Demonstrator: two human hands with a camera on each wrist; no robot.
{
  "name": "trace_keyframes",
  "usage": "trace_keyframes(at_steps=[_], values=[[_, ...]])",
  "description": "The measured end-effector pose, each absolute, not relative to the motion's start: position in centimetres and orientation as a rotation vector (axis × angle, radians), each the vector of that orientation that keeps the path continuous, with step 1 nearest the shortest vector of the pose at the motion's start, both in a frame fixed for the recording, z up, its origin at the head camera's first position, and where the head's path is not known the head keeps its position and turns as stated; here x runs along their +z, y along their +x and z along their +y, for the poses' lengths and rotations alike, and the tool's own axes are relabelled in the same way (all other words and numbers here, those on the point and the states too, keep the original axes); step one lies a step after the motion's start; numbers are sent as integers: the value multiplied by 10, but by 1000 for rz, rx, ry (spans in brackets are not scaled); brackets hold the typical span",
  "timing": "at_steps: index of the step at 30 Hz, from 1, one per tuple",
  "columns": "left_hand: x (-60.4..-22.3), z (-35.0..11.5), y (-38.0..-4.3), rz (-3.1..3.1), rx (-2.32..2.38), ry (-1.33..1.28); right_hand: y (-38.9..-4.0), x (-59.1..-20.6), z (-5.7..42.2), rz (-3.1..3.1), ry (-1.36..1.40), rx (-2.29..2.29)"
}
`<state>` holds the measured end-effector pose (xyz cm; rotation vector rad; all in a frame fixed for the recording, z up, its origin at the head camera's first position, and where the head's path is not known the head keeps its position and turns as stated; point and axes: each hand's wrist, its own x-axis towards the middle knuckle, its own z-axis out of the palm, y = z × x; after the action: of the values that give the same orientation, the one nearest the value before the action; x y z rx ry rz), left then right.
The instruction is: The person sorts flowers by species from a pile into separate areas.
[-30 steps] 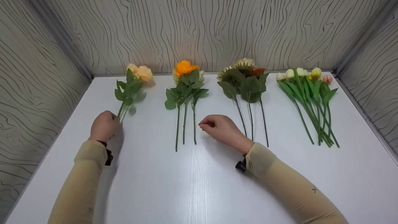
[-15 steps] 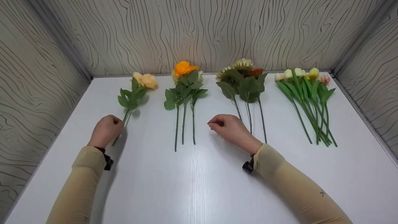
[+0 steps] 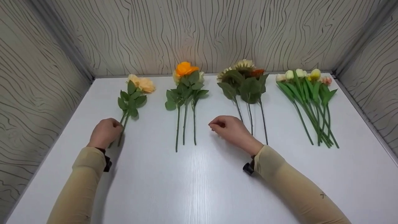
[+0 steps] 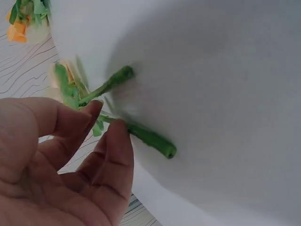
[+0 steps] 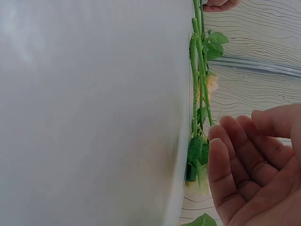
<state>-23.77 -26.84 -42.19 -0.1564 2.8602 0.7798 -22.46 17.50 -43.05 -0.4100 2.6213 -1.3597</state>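
Note:
My left hand [image 3: 105,132] is at the lower stems of two peach roses [image 3: 143,84] on the left of the white table. In the left wrist view, the fingertips [image 4: 121,129] and thumb close in at one green stem [image 4: 153,141], while the second stem [image 4: 120,77] sticks out beside it. The stem ends spread apart over the white surface. My right hand [image 3: 230,129] hovers between two flower bunches with loosely curled fingers and nothing in it. Nearest to it on the left lie the stems of the orange and cream roses [image 3: 186,68].
Right of centre, cream and rust-coloured flowers with broad dark leaves [image 3: 250,88] lie face away. Several tulips [image 3: 306,74] in white, yellow and pink lie at the right. A wood-grain patterned wall [image 3: 199,34] rises behind the table [image 3: 174,186].
The left hand has come a little nearer with the peach roses, whose heads have dropped toward the table and whose stem ends now show. The right hand has shifted slightly right.

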Motion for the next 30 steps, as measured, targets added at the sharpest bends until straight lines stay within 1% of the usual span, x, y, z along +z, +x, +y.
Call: trace_keyframes(at_steps=[9,16,24,30], values=[[-429,-275,-241,2955,658,-158,-224,-432,176,2631,-429,-1369],[-418,-276,-233,2924,848,-234,-226,-432,178,2639,-431,-1364],[-406,-269,-234,2916,935,-210,-226,-432,179,2625,-426,-1361],[-404,-264,-235,2985,946,-170,-225,-432,179,2622,-411,-1359]])
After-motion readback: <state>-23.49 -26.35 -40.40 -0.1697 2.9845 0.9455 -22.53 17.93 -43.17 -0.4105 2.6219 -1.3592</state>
